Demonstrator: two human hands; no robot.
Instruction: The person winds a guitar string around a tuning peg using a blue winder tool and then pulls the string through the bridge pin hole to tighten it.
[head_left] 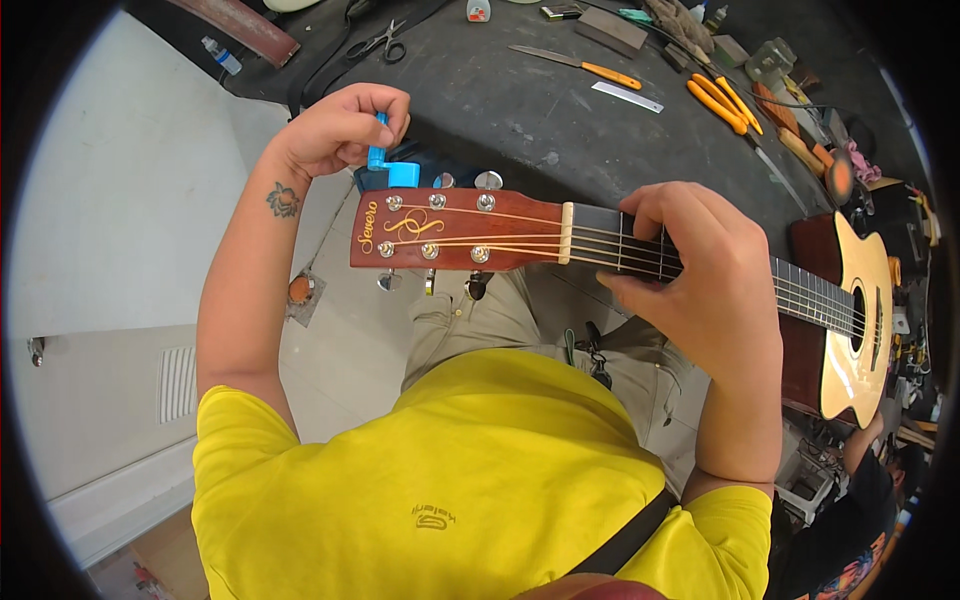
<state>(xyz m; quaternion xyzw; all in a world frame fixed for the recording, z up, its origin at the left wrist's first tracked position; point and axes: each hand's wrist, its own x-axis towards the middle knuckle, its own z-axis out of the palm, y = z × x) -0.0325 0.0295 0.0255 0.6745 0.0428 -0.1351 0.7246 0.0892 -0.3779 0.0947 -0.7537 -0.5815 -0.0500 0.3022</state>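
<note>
The guitar point(595, 235) runs crosswise in front of the person, headstock to the left and body far right, so a loosened hold on the neck might let the long thing swing or dip and knock its body. The right hand point(708, 240) guards against that, its grip wrapped closed about the neck just beyond the nut, thumb below and fingers above. The left hand point(352, 125) has its grip curled tight on the handle of a blue winder point(403, 175), whose cup sits at the headstock's upper edge; set crooked, it could slip and scuff the wood. It hides whatever peg is beneath, while two metal pegs point(488, 180) beside it stand bare. Too much turning could overstrain one of the strings point(510, 239). Around all this, the dark surface point(490, 110) has its edge close beyond the headstock, which may cramp the winder's sweep. A co-worker in a dark shirt point(850, 510) reaches near the guitar's body; whether they touch it is unclear. Orange-handled pliers point(713, 100), a knife point(608, 75), scissors point(381, 42) and a small ruler point(628, 97) lie farther off, apart from both hands.
</note>
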